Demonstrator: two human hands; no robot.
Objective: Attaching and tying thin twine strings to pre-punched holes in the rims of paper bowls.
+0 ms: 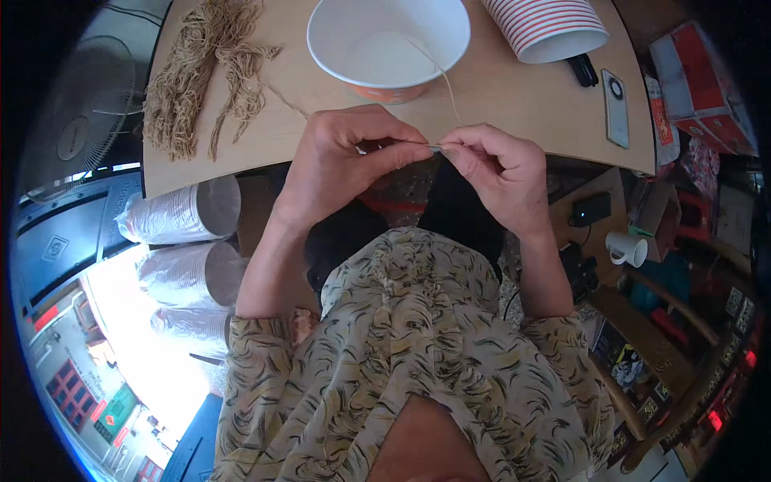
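Note:
Over the table's near edge my two hands meet, fingertips almost touching. My left hand [333, 161] is closed in a pinch on a thin tan string [450, 90]. My right hand [506, 173] pinches the string just beside it, and a short piece shows between the fingertips. From near my right hand the string runs up over the rim into a large white paper tub [345, 52] with an orange outside. On the left of the table lies a loose tan bundle of string [189, 80], with one strand trailing toward my left hand.
Nested paper tubs with red stripes [554, 32] lie at the table's far right, near a black object [584, 71] and a phone [616, 108]. Plastic-wrapped tub stacks [185, 215] stand below the left edge. A white mug [626, 250] and wooden chair are at right.

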